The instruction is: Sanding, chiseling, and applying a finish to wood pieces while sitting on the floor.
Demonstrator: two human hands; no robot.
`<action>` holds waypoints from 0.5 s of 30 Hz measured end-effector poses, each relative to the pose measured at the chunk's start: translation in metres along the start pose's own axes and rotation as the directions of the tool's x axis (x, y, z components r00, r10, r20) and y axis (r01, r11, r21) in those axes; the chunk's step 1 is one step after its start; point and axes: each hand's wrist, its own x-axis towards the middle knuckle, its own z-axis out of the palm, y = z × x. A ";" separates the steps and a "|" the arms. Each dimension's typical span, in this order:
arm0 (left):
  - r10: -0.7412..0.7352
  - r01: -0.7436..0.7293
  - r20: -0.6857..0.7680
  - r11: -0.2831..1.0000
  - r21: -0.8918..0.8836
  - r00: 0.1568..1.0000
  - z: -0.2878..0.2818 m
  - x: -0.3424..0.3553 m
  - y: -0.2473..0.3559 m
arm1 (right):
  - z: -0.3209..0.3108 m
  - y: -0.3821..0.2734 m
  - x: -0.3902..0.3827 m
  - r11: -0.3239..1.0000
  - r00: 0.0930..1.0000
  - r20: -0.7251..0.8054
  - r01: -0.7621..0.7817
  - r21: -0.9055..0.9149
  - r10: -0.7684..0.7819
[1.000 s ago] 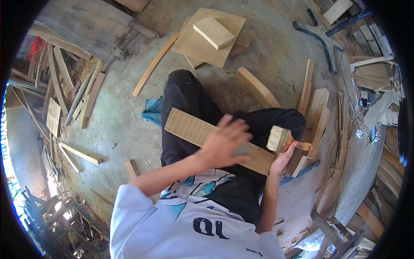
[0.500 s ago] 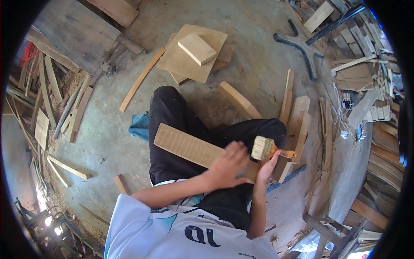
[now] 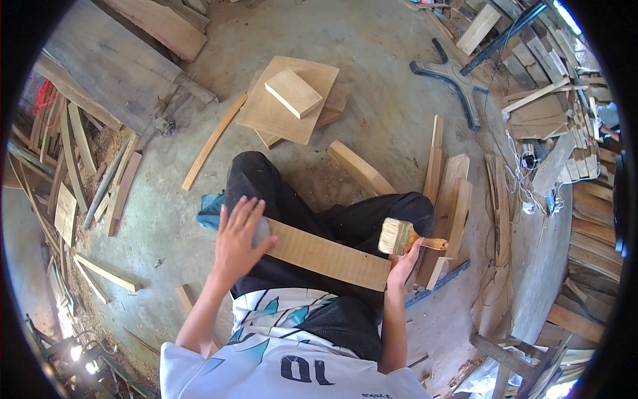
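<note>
A long wooden board (image 3: 325,253) lies across my lap, its pale face turned up. At its left end my left hand (image 3: 239,233) is open, with the fingers spread and the palm toward the board. Whether it touches the wood I cannot tell. By the board's right end my right hand (image 3: 404,266) is closed on a paintbrush (image 3: 407,238) with pale bristles and an orange-brown wooden handle. The bristles point left, just above the board. Part of the right hand is against the board's end, and its lower fingers are hidden.
Ahead on the floor a small block (image 3: 293,93) rests on a square panel (image 3: 272,120). A curved strip (image 3: 214,143) lies to its left. Several beams (image 3: 452,199) stand beside my right knee. A blue cloth (image 3: 210,210) is by my left knee. Scrap wood is piled along both sides.
My left hand has swept leftward from the board's right part to its left end. The paintbrush stays in my right hand. The view has shifted slightly.
</note>
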 end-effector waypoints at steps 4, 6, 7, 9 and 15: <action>0.044 -0.041 -0.070 0.998 0.036 0.997 0.019 0.004 0.022 | -0.007 -0.003 0.004 1.000 0.997 0.071 -0.009 0.008 0.008; 0.210 -0.209 -0.007 0.971 -0.117 0.978 0.042 0.009 0.056 | -0.014 -0.005 0.008 0.999 0.999 0.050 0.016 0.046 -0.018; 0.287 -0.287 -0.023 0.942 -0.174 0.958 0.055 0.008 0.076 | -0.013 -0.007 0.007 0.998 0.999 0.026 0.024 0.063 -0.026; 0.432 -0.426 -0.044 0.861 -0.278 0.901 0.074 0.009 0.114 | -0.022 -0.001 0.012 0.998 0.999 0.008 0.041 0.041 -0.042; 0.632 -0.579 0.047 0.735 -0.354 0.773 0.094 0.014 0.145 | 0.002 -0.014 -0.006 0.940 0.974 0.034 0.224 -0.257 -0.223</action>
